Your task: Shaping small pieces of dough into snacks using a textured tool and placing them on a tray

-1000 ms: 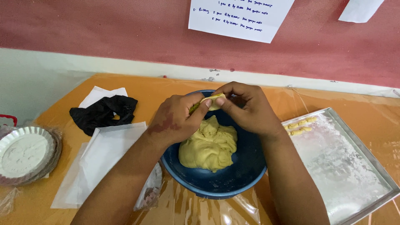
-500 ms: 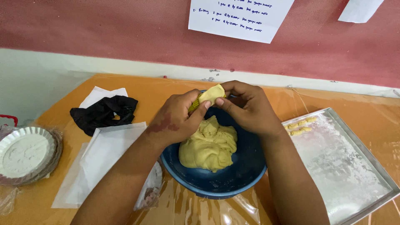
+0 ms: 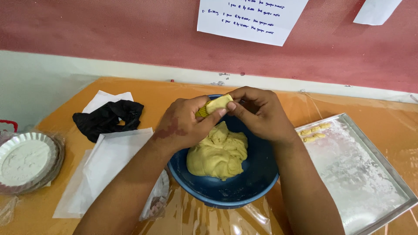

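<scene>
A blue bowl sits on the orange table and holds a large lump of yellow dough. Above its far rim, my left hand and my right hand meet. Together they pinch a small flat piece of dough pressed against a small yellow ridged tool, which rests in my left fingers. Two small shaped dough rolls lie at the near corner of a floured metal tray to the right.
White paper sheets lie left of the bowl, with a black cloth behind them. A fluted foil dish of flour stands at the far left. Clear plastic covers the table. A red wall with paper notes rises behind.
The small dough piece has been flattened and turned between the fingers, now showing as a pale slab at the fingertips. Both hands stay above the bowl's far rim.
</scene>
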